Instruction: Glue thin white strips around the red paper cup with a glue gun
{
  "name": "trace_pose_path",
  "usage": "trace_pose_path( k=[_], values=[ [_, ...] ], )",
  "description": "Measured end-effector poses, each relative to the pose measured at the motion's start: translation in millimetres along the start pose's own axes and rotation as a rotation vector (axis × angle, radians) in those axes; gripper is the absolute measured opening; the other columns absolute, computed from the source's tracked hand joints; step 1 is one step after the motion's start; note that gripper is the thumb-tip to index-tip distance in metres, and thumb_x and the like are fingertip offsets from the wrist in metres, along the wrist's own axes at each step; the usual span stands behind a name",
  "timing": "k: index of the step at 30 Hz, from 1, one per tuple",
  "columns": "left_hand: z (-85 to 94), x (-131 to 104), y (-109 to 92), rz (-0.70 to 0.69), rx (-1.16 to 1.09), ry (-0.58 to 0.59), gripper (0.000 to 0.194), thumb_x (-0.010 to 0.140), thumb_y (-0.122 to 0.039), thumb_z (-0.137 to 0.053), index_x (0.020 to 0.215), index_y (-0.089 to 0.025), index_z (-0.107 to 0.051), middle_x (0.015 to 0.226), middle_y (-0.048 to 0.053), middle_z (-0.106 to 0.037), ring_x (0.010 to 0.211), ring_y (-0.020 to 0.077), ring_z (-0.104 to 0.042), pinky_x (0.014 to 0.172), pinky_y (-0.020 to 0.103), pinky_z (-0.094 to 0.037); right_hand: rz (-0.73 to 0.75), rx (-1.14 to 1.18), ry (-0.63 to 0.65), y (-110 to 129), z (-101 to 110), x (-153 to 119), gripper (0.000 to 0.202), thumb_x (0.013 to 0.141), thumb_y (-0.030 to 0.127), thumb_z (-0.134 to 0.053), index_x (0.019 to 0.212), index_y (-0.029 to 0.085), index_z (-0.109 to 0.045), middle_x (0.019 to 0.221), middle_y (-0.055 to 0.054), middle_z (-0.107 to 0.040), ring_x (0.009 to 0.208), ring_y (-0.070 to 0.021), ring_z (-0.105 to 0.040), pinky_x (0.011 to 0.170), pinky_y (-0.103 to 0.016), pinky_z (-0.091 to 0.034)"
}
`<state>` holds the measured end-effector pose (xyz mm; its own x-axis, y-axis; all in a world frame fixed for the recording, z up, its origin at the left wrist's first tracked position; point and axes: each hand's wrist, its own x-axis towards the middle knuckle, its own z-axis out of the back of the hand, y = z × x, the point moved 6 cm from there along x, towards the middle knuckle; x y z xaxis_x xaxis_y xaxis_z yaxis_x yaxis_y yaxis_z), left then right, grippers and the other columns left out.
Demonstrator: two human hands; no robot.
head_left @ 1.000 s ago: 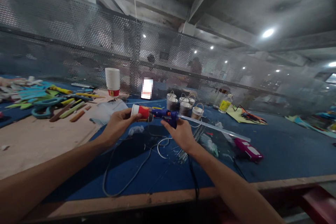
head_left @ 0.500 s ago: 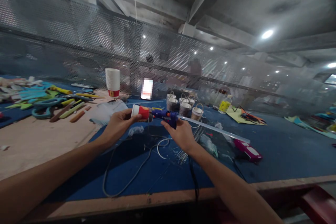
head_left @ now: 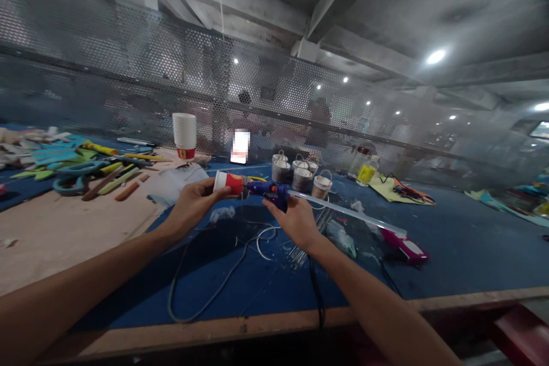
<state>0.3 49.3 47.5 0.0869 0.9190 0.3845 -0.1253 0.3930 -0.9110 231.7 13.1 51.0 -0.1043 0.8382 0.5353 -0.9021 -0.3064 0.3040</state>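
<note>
Red-and-white cup (head_left: pixel 231 182) sideways in the left hand (head_left: pixel 195 199)

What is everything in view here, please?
Paper cup: one, red-white, centre
Glue gun: one, blue, beside cup
Glue stick: one, translucent, gun's rear
Cup stack: one, white, back left
Lit screen: one, white, back
Small pails: several, greyish, back
Scissors: one, teal, left
Tools: several, mixed, left
Bottle: one, yellow label, right
Boxy object: one, magenta, right
Table: one, blue, beneath
Mesh panel: one, grey, behind
Left fingers: some, on cup
Right fingers: some, on gun
</note>
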Motion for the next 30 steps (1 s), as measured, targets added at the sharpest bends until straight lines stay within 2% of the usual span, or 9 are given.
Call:
trace_pose_path(
  k=[15, 23, 30],
  values=[
    [4.8, 3.8, 7.3, -0.012, -0.031, -0.023, 0.038, 0.080, -0.052, -0.082, 0.102, -0.020, -0.084, 0.109, 0.009, -0.087, 0.106, 0.0354, -0.079, 0.102, 0.048, -0.060, 0.010, 0.005, 0.039, 2.5, -0.7, -1.8, 0.035, 0.100, 0.048, -0.067, 0.116, 0.019, -0.079, 0.105, -0.011, -0.083, 0.101, -0.0310, -0.078, 0.084, -0.034, -0.055],
    [7.8, 4.6, 15.4, -0.002, -0.044, -0.035, 0.039, 0.082, -0.051, -0.083, 0.108, -0.022, -0.085, 0.112, 0.009, -0.086, 0.112, 0.0361, -0.078, 0.104, 0.049, -0.059, 0.020, 0.040, 0.024, 3.0, -1.2, -2.7, 0.036, 0.099, 0.050, -0.066, 0.114, 0.020, -0.079, 0.098, -0.010, -0.083, 0.093, -0.0299, -0.078, 0.078, -0.033, -0.054],
    [9.5, 6.1, 18.6, -0.005, -0.035, -0.050, 0.042, 0.079, -0.054, -0.084, 0.107, -0.022, -0.086, 0.108, 0.010, -0.087, 0.109, 0.0368, -0.079, 0.097, 0.047, -0.062, 0.001, 0.001, 0.058, 6.0, 1.2, -3.5, 0.034, 0.100, 0.048, -0.067, 0.114, 0.019, -0.080, 0.100, -0.011, -0.083, 0.097, -0.0298, -0.078, 0.081, -0.032, -0.054]
  ],
)
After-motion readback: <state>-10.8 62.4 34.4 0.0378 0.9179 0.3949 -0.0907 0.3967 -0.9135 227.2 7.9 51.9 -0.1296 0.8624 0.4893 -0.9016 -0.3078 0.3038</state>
